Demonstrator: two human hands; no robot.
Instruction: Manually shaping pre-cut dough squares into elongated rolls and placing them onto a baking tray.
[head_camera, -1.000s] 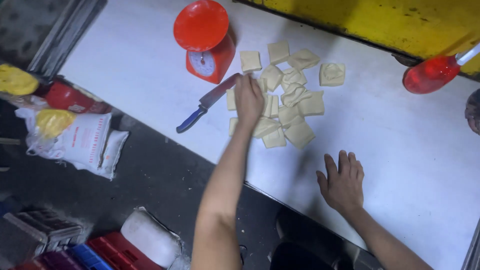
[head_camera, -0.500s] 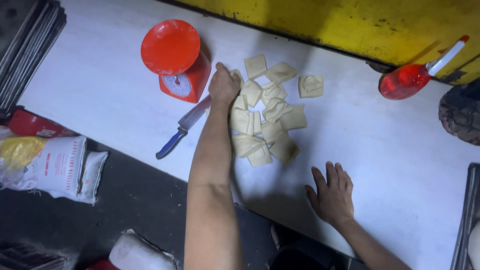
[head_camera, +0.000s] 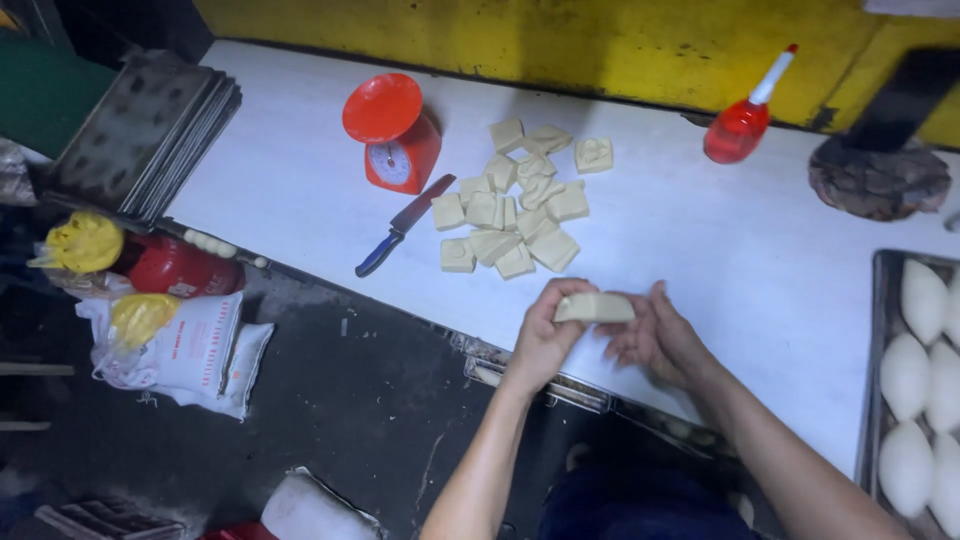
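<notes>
My left hand and my right hand meet above the near edge of the white table. Between their fingers they hold one pale square dough piece. Farther back on the table lies a heap of several cut dough squares. A knife with a blue handle lies to the left of the heap, next to a red kitchen scale.
A metal tray with oval shaped dough pieces sits at the right edge. A red squeeze bottle and a round dark mat are at the back right. Stacked dark baking trays lie at far left; sacks rest on the floor.
My left hand drew back from the dough heap with one piece. My right hand lifted off the table and joined it on the piece. The view shifted left, revealing the tray.
</notes>
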